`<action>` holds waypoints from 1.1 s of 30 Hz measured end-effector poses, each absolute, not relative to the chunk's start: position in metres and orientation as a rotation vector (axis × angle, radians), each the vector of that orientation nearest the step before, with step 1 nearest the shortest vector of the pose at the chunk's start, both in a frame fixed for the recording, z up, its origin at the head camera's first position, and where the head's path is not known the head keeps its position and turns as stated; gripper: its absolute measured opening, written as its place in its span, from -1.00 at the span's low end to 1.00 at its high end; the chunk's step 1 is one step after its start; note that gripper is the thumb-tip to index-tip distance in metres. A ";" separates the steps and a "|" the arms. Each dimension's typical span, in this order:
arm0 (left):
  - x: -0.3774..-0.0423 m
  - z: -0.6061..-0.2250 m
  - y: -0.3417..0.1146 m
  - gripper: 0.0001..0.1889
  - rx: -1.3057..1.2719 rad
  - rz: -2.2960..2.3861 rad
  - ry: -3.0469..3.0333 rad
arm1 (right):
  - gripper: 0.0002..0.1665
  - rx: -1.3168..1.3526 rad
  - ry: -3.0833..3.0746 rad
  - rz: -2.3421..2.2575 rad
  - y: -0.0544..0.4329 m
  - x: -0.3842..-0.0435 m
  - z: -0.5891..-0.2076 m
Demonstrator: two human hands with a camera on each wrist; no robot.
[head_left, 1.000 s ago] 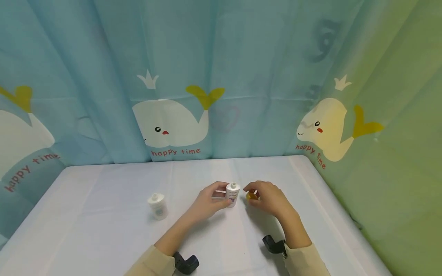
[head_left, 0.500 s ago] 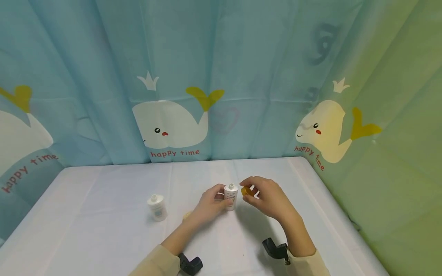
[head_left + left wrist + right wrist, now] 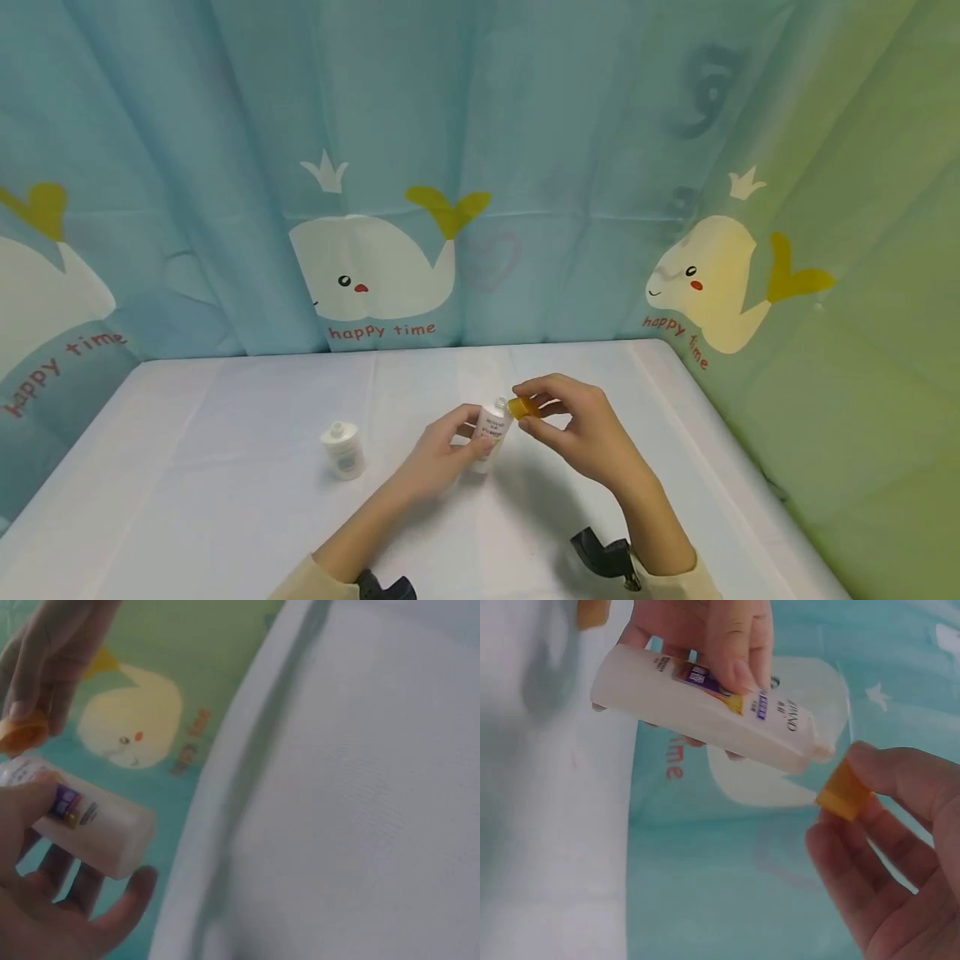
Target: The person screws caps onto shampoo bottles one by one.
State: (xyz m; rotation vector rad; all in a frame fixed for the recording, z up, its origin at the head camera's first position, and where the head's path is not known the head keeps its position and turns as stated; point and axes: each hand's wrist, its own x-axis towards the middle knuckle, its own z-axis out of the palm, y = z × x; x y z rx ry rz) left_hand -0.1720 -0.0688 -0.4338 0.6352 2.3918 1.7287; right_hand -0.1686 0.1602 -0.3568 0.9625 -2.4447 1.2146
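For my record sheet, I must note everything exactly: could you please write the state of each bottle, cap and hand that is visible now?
Held bottle: tilted, uncapped
Held cap: off, close to the held bottle's top
Other bottle: standing, uncapped
Second cap: seemingly off, cut by the frame edge
Left hand: grips the held bottle
Right hand: pinches the held cap

On the table (image 3: 210,508), the standing bottle (image 3: 342,452) is left of the held bottle (image 3: 493,422), which lies between the left grip (image 3: 442,457) and the cap (image 3: 522,407) in the right grip (image 3: 577,427), the curtain (image 3: 555,283) behind.
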 end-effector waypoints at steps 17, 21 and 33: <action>-0.161 -0.407 -0.082 -0.64 0.852 1.661 2.357 | -0.66 1.087 -2.306 1.339 0.153 -0.161 -0.349; -0.160 -0.408 -0.083 -0.64 0.859 1.660 2.363 | -0.67 1.064 -2.325 1.304 0.152 -0.162 -0.351; -0.160 -0.408 -0.087 -0.63 0.823 1.634 2.417 | -0.56 1.136 -2.361 1.272 0.156 -0.163 -0.353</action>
